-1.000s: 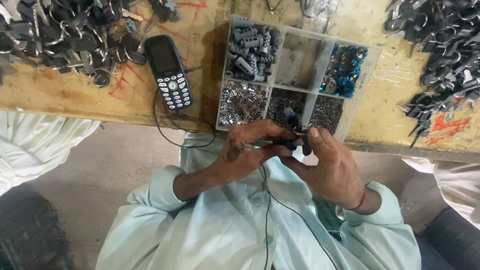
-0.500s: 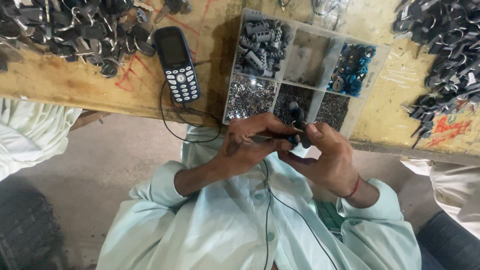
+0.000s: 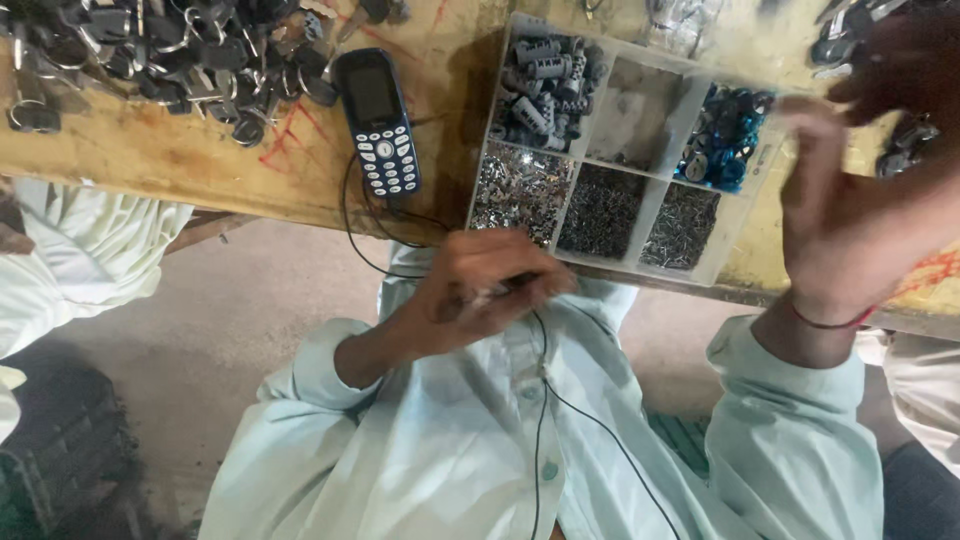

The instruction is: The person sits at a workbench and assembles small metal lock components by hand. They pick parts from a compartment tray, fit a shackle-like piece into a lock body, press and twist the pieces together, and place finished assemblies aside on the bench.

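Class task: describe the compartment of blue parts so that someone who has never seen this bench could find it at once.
Start at the yellow wooden bench, then find the white divided tray at its near edge. The compartment of blue parts is in the far row, nearest the right hand; the others hold only grey or dark pieces.

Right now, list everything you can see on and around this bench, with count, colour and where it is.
Workbench: one, yellowish wood, across the top.
Compartment tray: one, white, six sections, bench edge at centre right.
Grey cylinders: many, tray's top left section.
Blue parts: many, tray's top right section.
Small metal bits: many, silvery and dark, tray's bottom row.
Keypad phone: one, dark blue, lying left of the tray.
Black cable: one, running from the phone down over the shirt.
Key pile: many, dark, top left; more at top right.
Neighbouring person's sleeve: white, far left.
Left hand: closed on something small, below the tray.
Right hand: raised, blurred, over the tray's right end.
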The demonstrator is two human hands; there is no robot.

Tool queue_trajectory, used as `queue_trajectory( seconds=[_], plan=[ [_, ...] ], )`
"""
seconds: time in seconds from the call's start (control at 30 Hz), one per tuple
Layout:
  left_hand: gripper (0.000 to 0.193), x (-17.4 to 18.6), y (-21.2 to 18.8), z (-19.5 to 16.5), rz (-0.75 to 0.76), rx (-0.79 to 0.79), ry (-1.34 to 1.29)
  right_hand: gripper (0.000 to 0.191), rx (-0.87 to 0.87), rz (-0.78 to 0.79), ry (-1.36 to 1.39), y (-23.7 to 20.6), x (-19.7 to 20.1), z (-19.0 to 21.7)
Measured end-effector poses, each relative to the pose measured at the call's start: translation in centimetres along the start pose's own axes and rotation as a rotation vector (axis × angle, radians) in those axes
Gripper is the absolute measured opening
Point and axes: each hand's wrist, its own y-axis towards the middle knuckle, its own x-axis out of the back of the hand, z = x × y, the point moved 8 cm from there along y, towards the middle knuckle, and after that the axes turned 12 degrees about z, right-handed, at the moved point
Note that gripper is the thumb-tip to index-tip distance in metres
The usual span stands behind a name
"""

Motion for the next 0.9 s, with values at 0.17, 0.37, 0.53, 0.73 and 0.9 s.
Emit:
queue_trajectory(
  seconds=[0.17,0.37,0.53,0.73,0.9],
  plan=[
    [0.013,1.8,-1.2,0.3,-0.249,0.265,0.657,0.006,-0.119,0.079,-0.281,-2.3,-6.1,-3.6],
    [0.016,1.1,-0.6,2.2,-0.047,0.305,0.726,0.017,-0.055,0.319,-0.573,-0.9,-11.4,-3.3],
    [0.017,1.2,-0.5,1.7,-0.124,0.244,0.667,0.016,-0.052,0.274,-0.551,-1.7,-11.4,-4.3],
    [0.019,1.4,-1.1,1.8,-0.244,0.226,0.462,0.016,-0.062,0.23,-0.388,-0.8,-9.9,-3.0],
    [0.019,0.7,-1.6,2.1,-0.235,0.197,0.348,0.025,0.232,0.187,-0.465,4.3,-10.1,1.8]
  ],
)
